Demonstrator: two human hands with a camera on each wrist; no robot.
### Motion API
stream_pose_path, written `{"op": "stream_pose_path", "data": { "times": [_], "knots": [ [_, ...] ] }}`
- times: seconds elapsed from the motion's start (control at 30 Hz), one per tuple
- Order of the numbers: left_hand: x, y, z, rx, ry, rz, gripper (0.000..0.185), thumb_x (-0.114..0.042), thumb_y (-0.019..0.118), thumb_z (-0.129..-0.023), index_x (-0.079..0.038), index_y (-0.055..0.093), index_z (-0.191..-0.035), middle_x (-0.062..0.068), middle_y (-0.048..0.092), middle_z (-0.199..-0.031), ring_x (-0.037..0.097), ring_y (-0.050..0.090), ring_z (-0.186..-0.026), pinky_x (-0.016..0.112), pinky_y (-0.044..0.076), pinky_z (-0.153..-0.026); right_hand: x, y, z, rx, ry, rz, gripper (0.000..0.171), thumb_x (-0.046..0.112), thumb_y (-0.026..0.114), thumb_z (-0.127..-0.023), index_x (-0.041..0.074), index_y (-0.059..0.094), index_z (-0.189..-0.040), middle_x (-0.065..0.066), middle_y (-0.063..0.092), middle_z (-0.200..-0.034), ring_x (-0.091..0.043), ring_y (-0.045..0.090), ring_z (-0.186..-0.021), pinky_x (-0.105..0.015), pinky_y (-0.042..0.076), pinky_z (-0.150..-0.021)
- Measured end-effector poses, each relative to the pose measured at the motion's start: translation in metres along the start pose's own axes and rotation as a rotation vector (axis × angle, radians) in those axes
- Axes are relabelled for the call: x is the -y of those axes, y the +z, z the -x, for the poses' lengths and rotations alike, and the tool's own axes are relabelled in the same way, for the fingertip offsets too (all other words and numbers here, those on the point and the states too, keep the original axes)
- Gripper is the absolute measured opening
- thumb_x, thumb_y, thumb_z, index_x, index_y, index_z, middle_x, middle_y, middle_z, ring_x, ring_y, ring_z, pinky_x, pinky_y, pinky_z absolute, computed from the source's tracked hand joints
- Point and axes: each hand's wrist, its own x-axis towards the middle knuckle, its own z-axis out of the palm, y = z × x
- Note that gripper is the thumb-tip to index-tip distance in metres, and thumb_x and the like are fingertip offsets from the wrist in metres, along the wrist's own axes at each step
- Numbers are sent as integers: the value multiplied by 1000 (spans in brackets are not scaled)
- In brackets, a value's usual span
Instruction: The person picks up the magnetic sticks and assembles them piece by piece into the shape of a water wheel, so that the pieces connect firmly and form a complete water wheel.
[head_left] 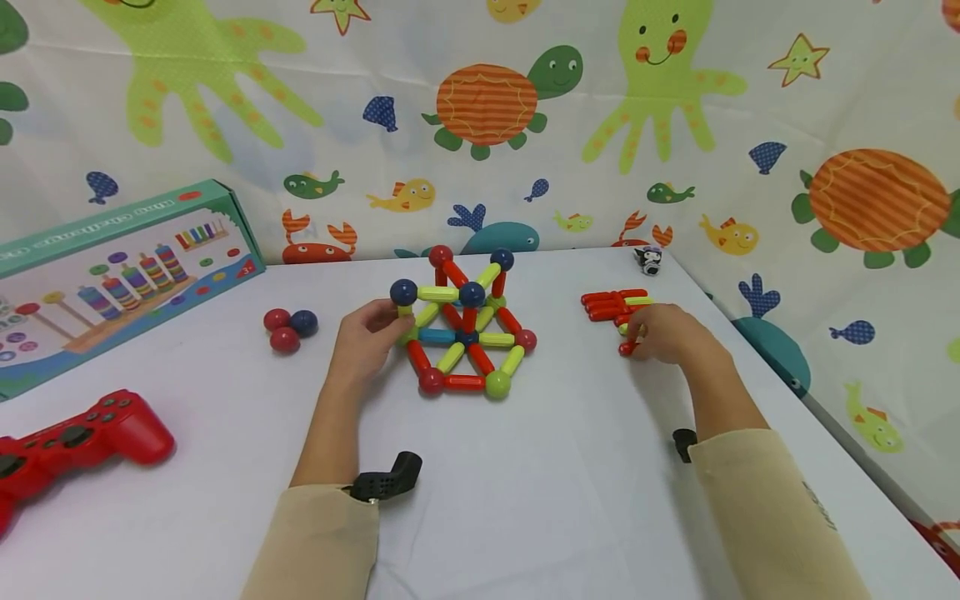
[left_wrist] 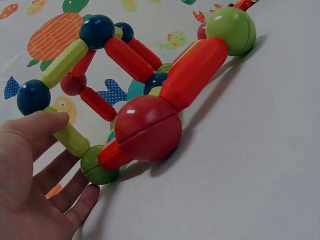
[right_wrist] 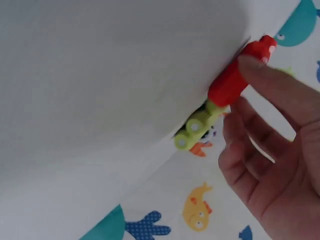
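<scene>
A structure of magnetic rods and balls stands on the table, with a blue ball in the middle of its base and an upper frame over the back left. My left hand pinches an upright yellow-green rod at its left side, thumb in front and other fingers behind. That rod links a dark blue ball above to a green ball below. At the right, my right hand pinches a red rod between thumb and fingers, beside a pile of red rods. Yellow-green rods lie close by.
Two red balls and one blue ball sit left of the structure. A red game controller lies at the front left, and a toy box stands behind it. A small black-and-white figure is at the back right, before the patterned curtain.
</scene>
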Motion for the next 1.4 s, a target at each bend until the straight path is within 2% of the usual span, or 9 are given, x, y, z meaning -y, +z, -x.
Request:
{"op": "stream_pose_path", "data": {
  "times": [0.1, 0.2, 0.4, 0.53, 0.67, 0.87, 1.03, 1.23, 1.4],
  "knots": [
    [0, -2, 0, -1, -1, 0, 48, -33, 64, -102, -16, 57, -146, 8, 59, -146, 27, 50, -140, 46, 45, -116, 7, 2, 1, 4, -71, -94, 28, 23, 74, -96, 9, 68, -120, -18, 65, -121, -35, 58, -111, -39, 58, -84],
    [0, -3, 1, 2, 0, 3, 49, -34, 64, -102, -16, 57, -147, 8, 59, -147, 27, 49, -140, 46, 45, -116, 18, 5, 3, -14, -161, -264, 31, 25, 71, -98, 7, 64, -123, -16, 67, -119, -32, 63, -107, -34, 61, -83],
    [2, -4, 0, 8, -13, 16, 50, -34, 65, -102, -16, 57, -147, 8, 59, -147, 27, 49, -140, 46, 45, -116, 50, 20, 1, -38, -280, -642, 35, 24, 69, -100, 6, 56, -128, -17, 65, -125, -35, 65, -114, -37, 62, -88],
    [3, -3, -1, 11, -23, 25, 49, -33, 66, -101, -16, 57, -147, 8, 59, -146, 27, 49, -139, 46, 45, -117, 69, 32, -5, -60, -294, -750, 45, 19, 70, -99, 8, 53, -138, -17, 61, -131, -34, 65, -119, -42, 61, -94],
    [4, -1, -2, 14, -15, 25, 49, -33, 66, -101, -16, 58, -147, 8, 60, -145, 27, 49, -139, 45, 45, -117, 86, 37, -8, -81, -299, -729, 47, 18, 71, -98, 14, 55, -142, -16, 60, -133, -33, 64, -120, -45, 59, -97],
    [3, -1, -3, 17, -6, 14, 50, -33, 66, -101, -16, 58, -147, 9, 60, -145, 27, 51, -138, 46, 46, -116, 113, 34, -7, -59, -336, -537, 36, 18, 70, -97, 18, 66, -134, -11, 62, -129, -30, 65, -114, -39, 61, -90],
    [2, 1, -4, 28, 2, 14, 49, -33, 66, -101, -17, 58, -147, 8, 61, -144, 26, 52, -137, 46, 47, -115, 131, 29, -5, -102, -364, -418, 35, 16, 67, -98, 17, 68, -134, -9, 65, -130, -29, 63, -114, -37, 61, -86],
    [3, -1, -4, 26, 5, 14, 50, -34, 66, -101, -17, 58, -147, 8, 61, -144, 26, 52, -137, 46, 47, -114, 144, 21, -1, -174, -397, -352, 35, 13, 67, -99, 17, 69, -133, -9, 66, -129, -29, 57, -118, -38, 59, -87],
    [3, -3, -2, 26, 4, 17, 50, -34, 66, -101, -16, 58, -147, 8, 61, -144, 26, 52, -137, 46, 47, -115, 149, 18, 3, -197, -396, -342, 34, 13, 69, -99, 18, 71, -132, -7, 67, -129, -28, 57, -119, -39, 59, -87]
  ]
}}
